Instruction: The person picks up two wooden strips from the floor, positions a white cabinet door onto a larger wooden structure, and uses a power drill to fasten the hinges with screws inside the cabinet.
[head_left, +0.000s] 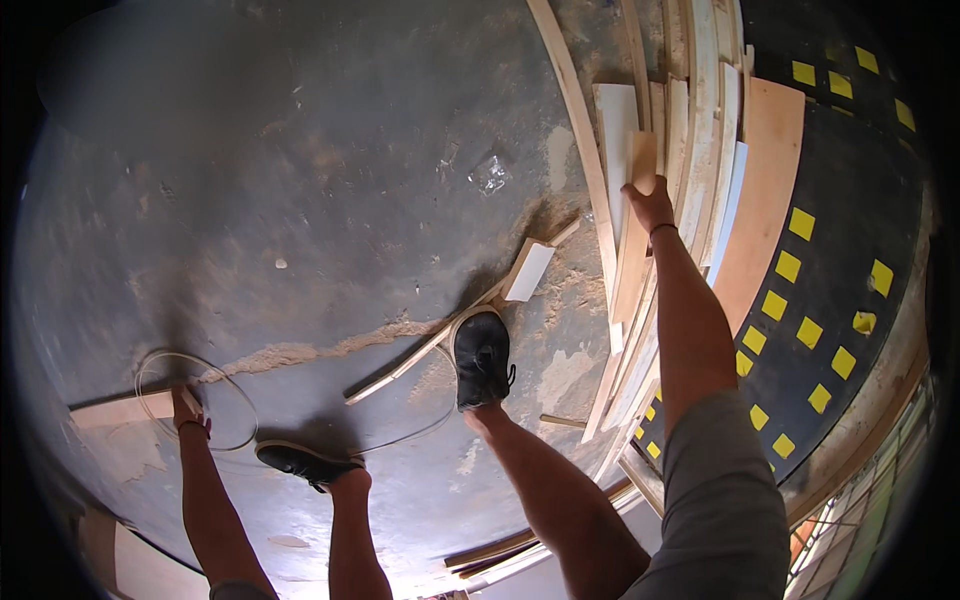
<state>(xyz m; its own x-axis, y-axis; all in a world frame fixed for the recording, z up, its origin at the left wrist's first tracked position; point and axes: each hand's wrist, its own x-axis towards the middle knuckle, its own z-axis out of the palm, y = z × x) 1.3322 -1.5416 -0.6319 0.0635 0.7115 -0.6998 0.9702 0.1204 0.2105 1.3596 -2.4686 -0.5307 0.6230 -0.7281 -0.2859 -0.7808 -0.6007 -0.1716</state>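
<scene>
At the lower left, my left hand [188, 408] is closed round the end of a pale flat wooden board [122, 411]. Thin wire or cable [257, 412] loops round that hand and board; I cannot tell whether the fingers also hold it. My right hand [652, 205] reaches far to the right and grips a narrow light-brown wooden board [632, 265] by its edge, thumb on the left side. This board lies over a long stack of wooden strips [706, 130], beside a white-faced board [614, 115].
A wood offcut with a white face [530, 272] and a thin strip [395, 379] lie by my right shoe [482, 355]. My left shoe [305, 464] stands near the wire. Sawdust [280, 356] and crumpled clear plastic [490, 174] are on the floor. Right of the stack is black matting with yellow squares [788, 266].
</scene>
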